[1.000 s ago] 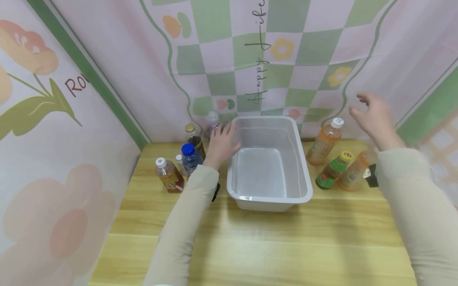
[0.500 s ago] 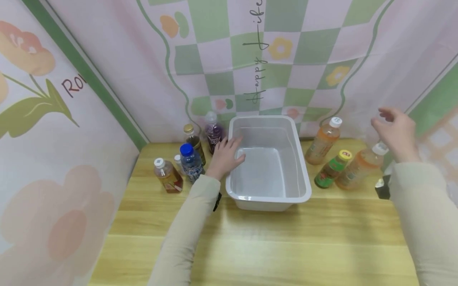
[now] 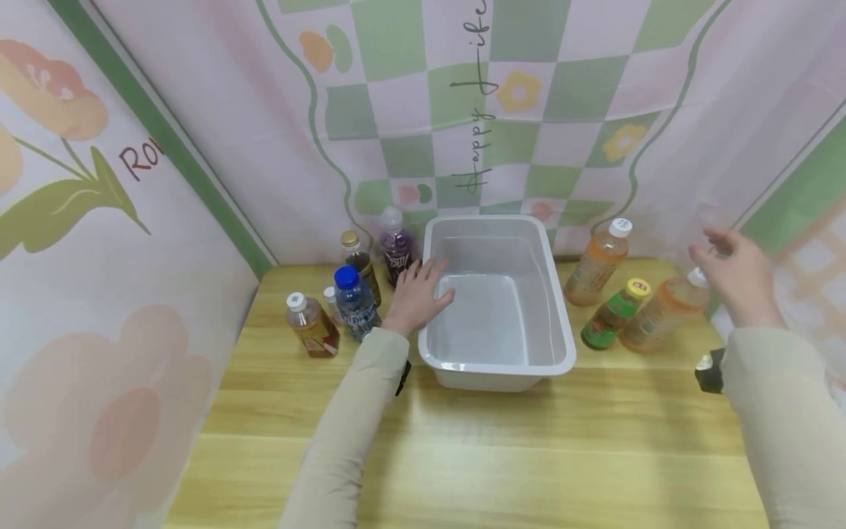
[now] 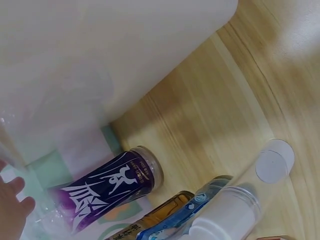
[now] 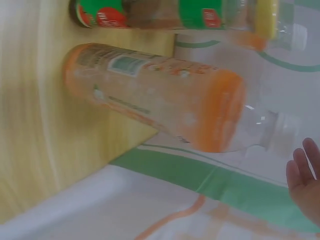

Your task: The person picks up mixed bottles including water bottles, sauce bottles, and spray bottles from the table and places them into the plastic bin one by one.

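Note:
My left hand (image 3: 416, 297), fingers spread, lies over the left rim of a grey-white plastic basin (image 3: 499, 367). Just behind it stands a purple-labelled bottle (image 3: 398, 250), also large in the left wrist view, where only a few fingers show at the edge. On the right, my right hand (image 3: 740, 279) hovers beside the white cap of an orange-banded drink bottle (image 3: 661, 312). In the right wrist view its relaxed fingers (image 5: 295, 175) are close to that cap, with a gap between. A green-labelled bottle with a yellow cap (image 3: 615, 316) stands left of the orange-banded one.
Another orange drink bottle (image 3: 598, 264) stands behind the green one. Left of the basin are a blue-capped bottle (image 3: 357, 305), a gold-capped bottle (image 3: 362, 268), a small white-capped one and a brown tea bottle (image 3: 313, 330). A patterned curtain (image 3: 463, 110) backs the wooden table (image 3: 529, 455).
My right hand has moved right, then lower toward the orange-banded bottle's cap. My left hand has slid slightly nearer along the basin's rim, uncovering more of the purple-labelled bottle.

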Tool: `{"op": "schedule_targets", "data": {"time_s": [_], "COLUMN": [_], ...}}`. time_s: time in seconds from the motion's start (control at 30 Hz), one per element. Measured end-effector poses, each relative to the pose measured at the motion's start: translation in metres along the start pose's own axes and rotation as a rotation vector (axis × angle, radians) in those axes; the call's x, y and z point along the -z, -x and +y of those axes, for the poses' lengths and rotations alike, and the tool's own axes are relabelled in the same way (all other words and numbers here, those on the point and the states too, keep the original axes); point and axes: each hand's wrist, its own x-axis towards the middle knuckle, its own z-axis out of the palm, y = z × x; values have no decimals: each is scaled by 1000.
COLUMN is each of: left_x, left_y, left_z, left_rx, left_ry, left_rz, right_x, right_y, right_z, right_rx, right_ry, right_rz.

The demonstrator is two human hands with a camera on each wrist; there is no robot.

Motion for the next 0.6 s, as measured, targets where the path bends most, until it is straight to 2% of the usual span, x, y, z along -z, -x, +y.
{"op": "schedule_targets", "data": {"time_s": [0.3,0.47,0.6], "left_x": [-5,-6,-6], "left_y": [0,-1,-1], "left_z": [-1,-2,-2], "left_rx": [8,21,23], "left_ry": [2,15,29], "left_rz": [21,21,15], "right_x": [-8,-16,-22], "right_y": [1,1,2], "right_z": [27,33,36], "right_rx": [-12,19,35], "right_ry": [122,214,242], "right_rz": [-60,-4,55]}}
